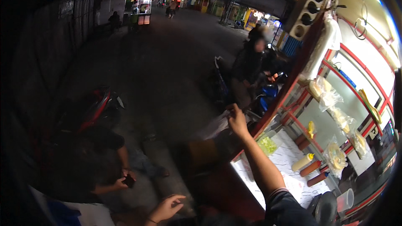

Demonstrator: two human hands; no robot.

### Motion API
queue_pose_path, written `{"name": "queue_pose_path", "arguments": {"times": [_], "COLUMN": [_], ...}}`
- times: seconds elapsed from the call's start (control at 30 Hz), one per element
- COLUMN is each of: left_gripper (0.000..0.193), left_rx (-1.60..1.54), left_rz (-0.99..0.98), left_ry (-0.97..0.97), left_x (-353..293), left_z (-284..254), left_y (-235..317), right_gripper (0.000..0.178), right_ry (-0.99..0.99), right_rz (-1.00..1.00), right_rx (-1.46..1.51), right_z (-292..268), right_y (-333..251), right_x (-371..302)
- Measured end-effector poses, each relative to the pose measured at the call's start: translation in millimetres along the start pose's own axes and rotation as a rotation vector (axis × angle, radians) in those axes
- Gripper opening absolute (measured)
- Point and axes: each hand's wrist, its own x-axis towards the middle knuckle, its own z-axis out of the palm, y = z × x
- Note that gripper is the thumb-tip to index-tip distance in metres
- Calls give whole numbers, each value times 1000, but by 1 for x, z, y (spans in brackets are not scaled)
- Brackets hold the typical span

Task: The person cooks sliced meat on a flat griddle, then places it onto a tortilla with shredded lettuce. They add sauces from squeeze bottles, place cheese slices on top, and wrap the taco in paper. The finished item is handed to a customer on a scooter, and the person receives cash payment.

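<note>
My right hand [237, 120] reaches out past the front of the stall with its fingers closed on a plastic bag [216, 126]. The thin, see-through bag hangs to the left of the hand; motion blurs it, and what it contains cannot be made out. Low in the picture, my left hand [168, 207] is empty, its fingers loosely bent and apart. Beyond the bag, a person in dark clothing [247, 65] is beside a blue motorbike [268, 94].
On the white counter [289, 142] stand a tub of chopped greens [267, 143] and several sauce bottles [302, 162]. Bagged bread [335, 155] fills the shelves at right. A seated person [106, 171] holds a phone [129, 180] at lower left, near a red motorbike [95, 109].
</note>
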Motion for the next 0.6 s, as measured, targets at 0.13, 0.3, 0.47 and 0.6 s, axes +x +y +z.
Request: {"name": "queue_pose_path", "arguments": {"times": [0.13, 0.3, 0.47, 0.6], "left_gripper": [39, 41, 45, 42], "left_rx": [0, -8, -150, -199], "left_rz": [-151, -96, -113, -367], "left_ry": [95, 215, 125, 304], "left_x": [-12, -6, 12, 4], "left_z": [-53, -91, -110, -107], "left_y": [14, 6, -43, -28], "right_gripper": [49, 27, 21, 20], "right_ry": [206, 261, 506, 562], "right_rz": [98, 504, 543, 491], "right_rx": [-548, 262, 390, -114], "right_z": [54, 86, 87, 166], "right_y": [-9, 67, 188, 171], "right_x": [51, 128, 183, 193]}}
